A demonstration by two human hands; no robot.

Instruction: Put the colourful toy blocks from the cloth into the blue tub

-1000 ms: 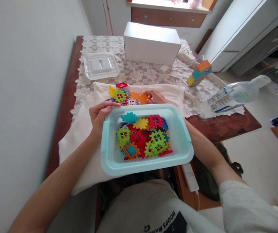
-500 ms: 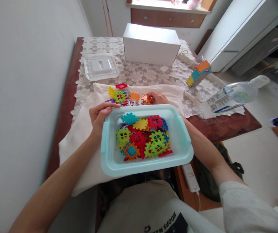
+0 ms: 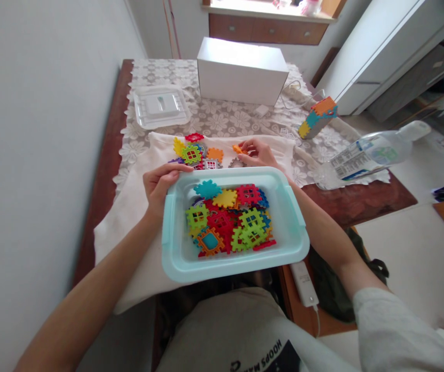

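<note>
A pale turquoise plastic bin (image 3: 295, 253) is tilted toward me, with several interlocking toy tiles (image 3: 222, 219) in red, green, yellow, blue and orange inside. My left hand (image 3: 160, 185) grips its far left corner, fingers closed over the rim. Beyond the bin's far edge, my right hand (image 3: 258, 151) pinches an orange toy tile (image 3: 239, 149), raised above the white cloth. A grey tile (image 3: 237, 163) lies just below that hand, partly hidden by the bin. To its left is a pile of tiles (image 3: 191, 154), with an orange tile (image 3: 215, 154) at its right side.
A clear plastic lid (image 3: 162, 107) lies at the back left, near a white box (image 3: 241, 77). On the right stand a built tile block (image 3: 318, 118) and a large clear bottle (image 3: 373, 155) on its side. A white power strip (image 3: 304, 284) sits below the bin.
My right hand has lifted the orange tile off the cloth, uncovering a grey tile beneath. My left hand and the bin have hardly moved.
</note>
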